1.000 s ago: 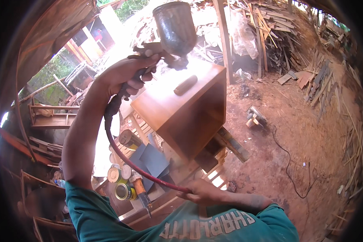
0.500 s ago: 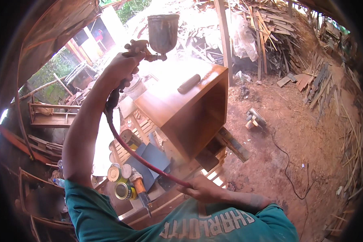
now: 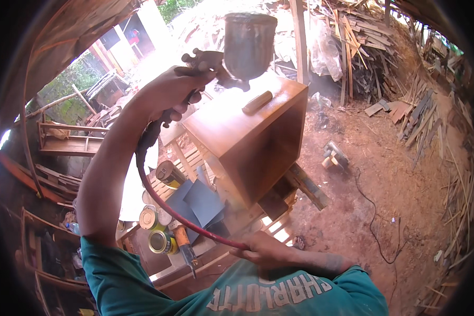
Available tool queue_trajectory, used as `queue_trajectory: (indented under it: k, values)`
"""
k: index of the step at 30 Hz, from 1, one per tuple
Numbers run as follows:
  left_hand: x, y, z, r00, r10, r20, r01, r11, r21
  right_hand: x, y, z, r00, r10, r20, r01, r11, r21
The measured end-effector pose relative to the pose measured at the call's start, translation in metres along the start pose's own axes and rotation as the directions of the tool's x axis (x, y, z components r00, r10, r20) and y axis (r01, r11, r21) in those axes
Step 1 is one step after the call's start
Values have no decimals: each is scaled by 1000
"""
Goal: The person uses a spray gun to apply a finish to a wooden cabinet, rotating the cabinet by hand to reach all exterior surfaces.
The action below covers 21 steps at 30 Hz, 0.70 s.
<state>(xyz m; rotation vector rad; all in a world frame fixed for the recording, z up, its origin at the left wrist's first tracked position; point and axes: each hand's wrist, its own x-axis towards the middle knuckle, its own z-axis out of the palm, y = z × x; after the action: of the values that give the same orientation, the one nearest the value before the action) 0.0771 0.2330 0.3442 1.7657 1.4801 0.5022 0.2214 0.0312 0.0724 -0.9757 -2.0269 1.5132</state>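
red hose [image 3: 187,222], orange-brown box [image 3: 247,145], teal shirt [image 3: 113,268]

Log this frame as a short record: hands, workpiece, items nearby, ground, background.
Left hand: gripping a spray gun with a grey cup on top
Right hand: holding a red hose
Workpiece: brown wooden box, one side open, a small wooden bar on its upper face
Nearby: dark grey sheets, tins, an orange-bodied tool
Ground: power tool, dark cord
Background: heaped wood scraps
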Motion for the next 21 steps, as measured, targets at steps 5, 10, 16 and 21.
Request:
queue_trajectory:
  k: [5, 10, 16, 21]
  values:
    - [25, -30, -22, 969, -9, -249, 18, 999, 34, -1, -16, -9, 997, 79, 27, -80, 996, 31]
    - [12, -30, -26, 956, -37, -290, 44, 999, 18, 4, -9, -2, 999, 51, 15, -52, 998, 45]
    - [-39, -10, -17, 996, -49, 71, 61, 983, -172, 6, 7, 20, 994, -89, 60, 84, 994, 70]
    - [-37, -18, -24, 992, -13, 128, 36, 983, -178, 8, 1, 22, 996, -73, 47, 70, 996, 56]
